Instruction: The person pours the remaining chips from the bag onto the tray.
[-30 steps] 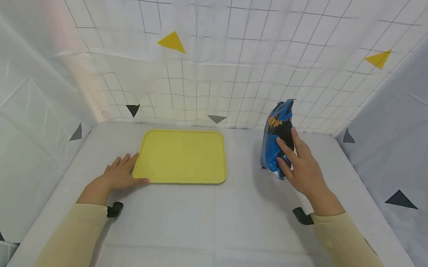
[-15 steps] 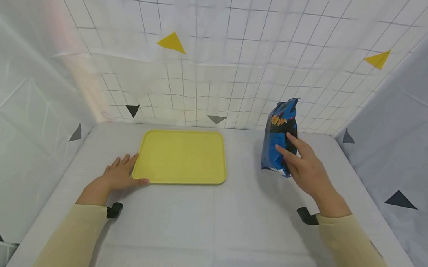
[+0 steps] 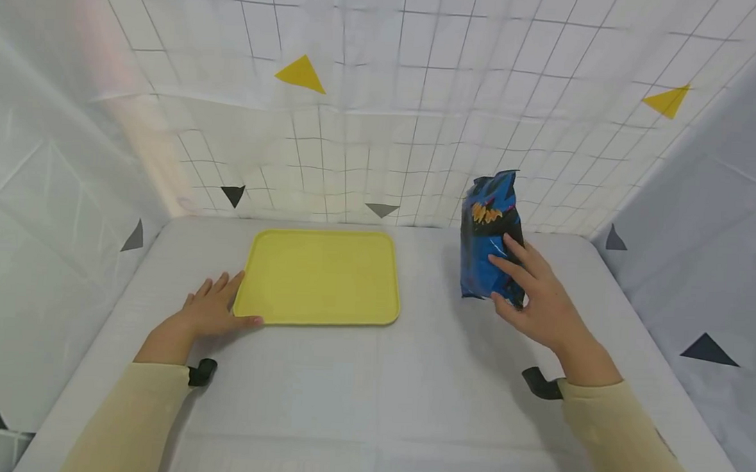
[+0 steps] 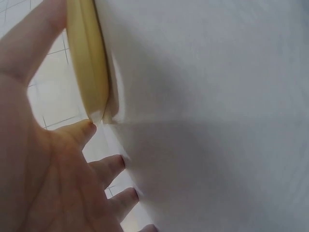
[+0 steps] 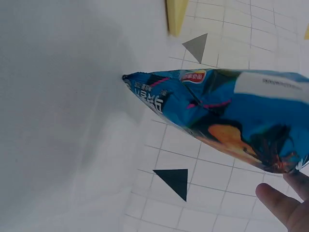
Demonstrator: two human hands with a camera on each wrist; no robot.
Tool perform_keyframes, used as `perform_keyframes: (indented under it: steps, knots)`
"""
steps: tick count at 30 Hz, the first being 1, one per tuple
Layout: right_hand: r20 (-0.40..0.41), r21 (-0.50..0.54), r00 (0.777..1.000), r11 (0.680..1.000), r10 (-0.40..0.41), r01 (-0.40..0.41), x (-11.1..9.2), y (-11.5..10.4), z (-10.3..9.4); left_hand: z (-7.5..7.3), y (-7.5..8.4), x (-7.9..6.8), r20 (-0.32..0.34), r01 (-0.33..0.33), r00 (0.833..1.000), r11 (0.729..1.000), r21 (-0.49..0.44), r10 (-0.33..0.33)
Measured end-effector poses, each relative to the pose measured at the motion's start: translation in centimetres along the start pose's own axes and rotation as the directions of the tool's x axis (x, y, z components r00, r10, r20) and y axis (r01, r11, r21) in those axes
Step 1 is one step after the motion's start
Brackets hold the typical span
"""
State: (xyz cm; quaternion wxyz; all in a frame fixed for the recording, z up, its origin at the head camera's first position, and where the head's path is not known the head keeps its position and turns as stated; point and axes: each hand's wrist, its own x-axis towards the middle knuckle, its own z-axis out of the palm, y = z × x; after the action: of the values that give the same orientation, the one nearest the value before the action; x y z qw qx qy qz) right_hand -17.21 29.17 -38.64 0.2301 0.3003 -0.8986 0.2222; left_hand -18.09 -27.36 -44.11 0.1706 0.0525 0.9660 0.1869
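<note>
The yellow tray (image 3: 317, 277) lies flat on the white table, left of centre. My left hand (image 3: 209, 312) rests at its near left corner, thumb along the front edge and fingers spread by the left side. In the left wrist view the tray's rim (image 4: 89, 58) shows between thumb and index finger. A blue and black snack bag (image 3: 480, 246) stands upright at the right, slightly tilted. Fingertips of my right hand (image 3: 547, 304) touch its right side, fingers fairly straight and spread. The right wrist view shows the bag (image 5: 217, 111) narrowing to its lower seam, with two fingertips beside it.
The white table (image 3: 372, 395) reaches up to a gridded sheet (image 3: 356, 152) hung behind it. White sheets close in both sides. Yellow, grey and black triangles mark the sheets, such as a black triangle (image 3: 709, 350) at the right.
The snack bag has turned so its front faces more toward me and stands more upright. My right hand has shifted slightly right, its fingers spreading along the bag's side. The left hand has stayed put.
</note>
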Motion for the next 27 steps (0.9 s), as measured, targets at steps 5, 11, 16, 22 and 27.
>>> perform_keyframes:
  steps: [5,11,16,22,27]
  knots:
    - [-0.003,0.062,0.996,0.994,0.089,-0.089,-0.2,-0.1,0.5,-0.2,0.1,-0.2,-0.001,-0.005,1.000,1.000,-0.007,0.005]
    - [-0.050,0.065,0.989,0.988,0.142,-0.139,-0.3,-0.1,1.6,-0.3,0.3,-0.3,0.005,-0.005,1.000,1.000,-0.007,0.005]
    - [-0.128,0.021,0.987,0.995,0.095,-0.094,-0.3,0.0,2.3,0.0,0.2,-0.2,-0.001,-0.013,1.000,1.000,-0.002,0.013]
    - [-0.203,0.037,0.978,0.998,0.057,-0.050,-0.5,0.5,2.9,0.0,0.1,-0.2,-0.002,-0.009,1.000,1.000,-0.002,0.009]
    - [-0.231,0.093,0.971,0.995,0.053,-0.032,-0.2,0.4,3.1,0.0,0.0,-0.1,-0.005,-0.005,1.000,1.000,-0.003,0.005]
